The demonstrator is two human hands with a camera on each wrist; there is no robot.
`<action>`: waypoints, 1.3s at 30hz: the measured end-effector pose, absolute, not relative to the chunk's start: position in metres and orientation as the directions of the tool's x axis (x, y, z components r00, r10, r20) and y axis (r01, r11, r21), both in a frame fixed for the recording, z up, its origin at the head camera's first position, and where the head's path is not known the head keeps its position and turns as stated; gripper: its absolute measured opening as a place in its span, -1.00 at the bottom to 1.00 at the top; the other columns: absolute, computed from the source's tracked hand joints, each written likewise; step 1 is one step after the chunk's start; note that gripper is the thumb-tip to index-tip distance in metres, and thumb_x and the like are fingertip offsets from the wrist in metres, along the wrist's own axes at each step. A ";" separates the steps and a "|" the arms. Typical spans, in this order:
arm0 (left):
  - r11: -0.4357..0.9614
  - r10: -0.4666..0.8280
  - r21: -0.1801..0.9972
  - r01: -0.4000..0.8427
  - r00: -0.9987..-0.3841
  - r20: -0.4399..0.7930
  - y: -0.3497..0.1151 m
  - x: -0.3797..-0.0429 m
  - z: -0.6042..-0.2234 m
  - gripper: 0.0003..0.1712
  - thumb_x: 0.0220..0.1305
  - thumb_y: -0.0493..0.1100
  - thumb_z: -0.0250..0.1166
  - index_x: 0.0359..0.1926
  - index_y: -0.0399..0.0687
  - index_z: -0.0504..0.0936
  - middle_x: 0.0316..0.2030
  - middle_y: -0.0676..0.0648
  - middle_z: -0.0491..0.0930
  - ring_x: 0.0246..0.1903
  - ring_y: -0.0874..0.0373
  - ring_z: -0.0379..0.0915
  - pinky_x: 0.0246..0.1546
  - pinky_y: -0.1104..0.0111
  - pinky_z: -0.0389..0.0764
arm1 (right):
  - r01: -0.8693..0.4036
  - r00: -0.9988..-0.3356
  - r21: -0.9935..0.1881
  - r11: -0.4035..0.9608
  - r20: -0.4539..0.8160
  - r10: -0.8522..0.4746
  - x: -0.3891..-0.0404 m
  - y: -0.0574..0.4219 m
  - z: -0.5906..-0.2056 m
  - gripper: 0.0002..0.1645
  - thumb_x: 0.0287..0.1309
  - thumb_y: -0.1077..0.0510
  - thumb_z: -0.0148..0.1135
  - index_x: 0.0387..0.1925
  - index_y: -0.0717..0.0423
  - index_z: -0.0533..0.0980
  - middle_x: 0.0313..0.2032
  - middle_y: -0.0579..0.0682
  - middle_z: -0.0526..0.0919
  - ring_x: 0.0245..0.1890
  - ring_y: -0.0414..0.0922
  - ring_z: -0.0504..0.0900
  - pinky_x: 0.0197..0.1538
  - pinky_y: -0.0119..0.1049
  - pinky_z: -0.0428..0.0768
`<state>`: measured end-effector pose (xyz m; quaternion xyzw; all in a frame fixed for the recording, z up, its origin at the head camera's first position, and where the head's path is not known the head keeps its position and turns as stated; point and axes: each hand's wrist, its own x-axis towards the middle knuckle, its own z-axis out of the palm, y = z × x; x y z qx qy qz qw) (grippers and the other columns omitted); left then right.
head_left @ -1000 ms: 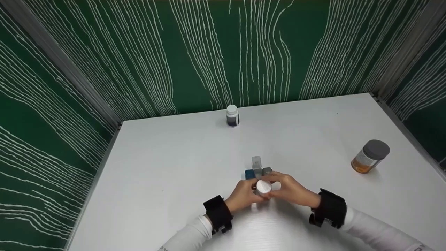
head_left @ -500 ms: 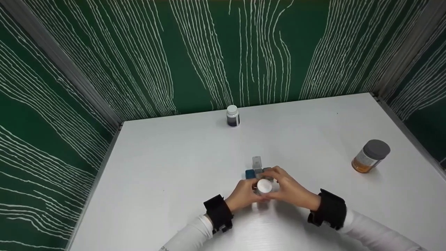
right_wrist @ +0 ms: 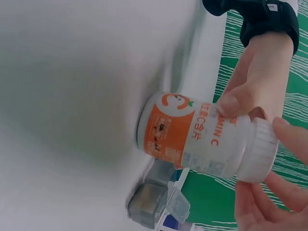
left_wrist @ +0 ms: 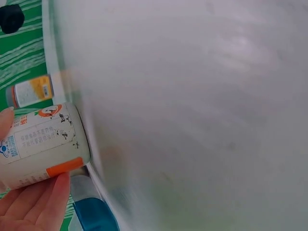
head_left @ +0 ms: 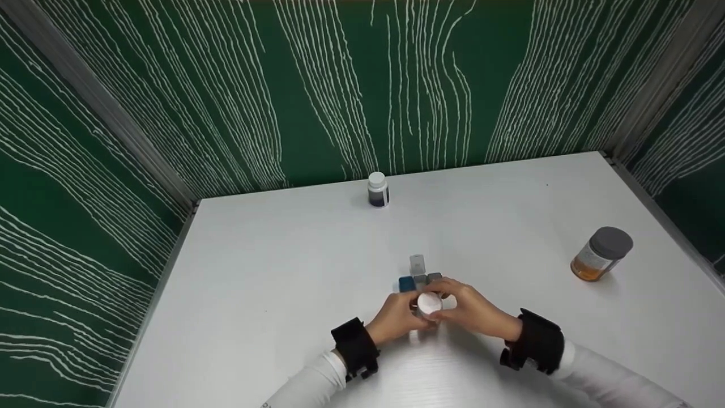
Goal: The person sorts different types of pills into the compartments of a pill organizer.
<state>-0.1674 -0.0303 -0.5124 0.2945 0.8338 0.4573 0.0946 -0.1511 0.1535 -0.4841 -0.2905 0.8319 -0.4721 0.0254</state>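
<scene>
Vitamin C bottle (right_wrist: pixel 173 130), white with an orange label, stands between the two hands, cap uppermost; whether its base touches the table (head_left: pixel 294 255) I cannot tell. Left hand (head_left: pixel 396 316) is curled round the bottle's body, thumb on one side and fingers on the other. Right hand (head_left: pixel 471 306) holds the ribbed white cap (right_wrist: pixel 262 151) at its rim, thumb and fingertips on opposite sides. Each wrist bears a black strap, the left one (head_left: pixel 355 347) and the right one (head_left: pixel 538 341), with white sleeves behind them. Just past the fingertips of both hands sits a pill organizer, partly hidden: its blue lid (head_left: pixel 406 284) lies ahead of the left hand's fingers, grey lids ahead of the right hand's, and between them a clear lid (head_left: pixel 417 264) is flipped open, away from the hands. Well ahead of the left hand, near the table's far edge, stands a white-capped bottle (head_left: pixel 378 191) with a dark label. Well out to the right hand's right is a grey-lidded jar (head_left: pixel 601 254), amber near its base. Beyond everything rises a green wall (head_left: pixel 317 113) with wavy white lines.
</scene>
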 end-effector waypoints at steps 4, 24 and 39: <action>0.389 0.580 0.837 0.385 -0.808 0.102 -0.030 -0.167 -0.513 -0.47 -0.13 -0.23 0.41 -0.06 -0.24 0.51 -0.25 -0.05 0.60 -0.29 0.34 0.49 -0.29 0.60 0.46 | -0.457 -0.778 -0.832 0.316 0.201 -0.595 -0.156 0.161 -0.484 -0.50 -0.03 0.19 0.27 0.00 0.23 0.42 -0.07 0.05 0.52 -0.08 -0.08 0.46 -0.05 -0.17 0.45; 0.428 0.603 0.764 0.482 -0.782 0.156 -0.031 -0.168 -0.514 -0.51 -0.08 -0.14 0.39 -0.07 -0.19 0.53 -0.26 -0.04 0.60 -0.29 0.37 0.47 -0.32 0.64 0.44 | -0.473 -0.863 -0.720 0.508 0.262 -0.432 -0.144 0.146 -0.492 -0.44 -0.15 -0.04 0.34 -0.10 0.15 0.46 -0.25 -0.13 0.36 -0.22 -0.20 0.41 -0.16 -0.28 0.47; 0.389 0.584 0.839 0.380 -0.806 0.094 -0.031 -0.167 -0.513 -0.49 -0.09 -0.22 0.39 -0.05 -0.24 0.50 -0.22 -0.04 0.59 -0.24 0.32 0.48 -0.26 0.59 0.46 | -0.498 -0.742 -0.796 0.346 0.185 -0.644 -0.160 0.162 -0.481 -0.48 -0.08 0.31 0.28 0.00 0.32 0.41 -0.05 0.12 0.48 -0.02 0.01 0.44 -0.04 -0.17 0.47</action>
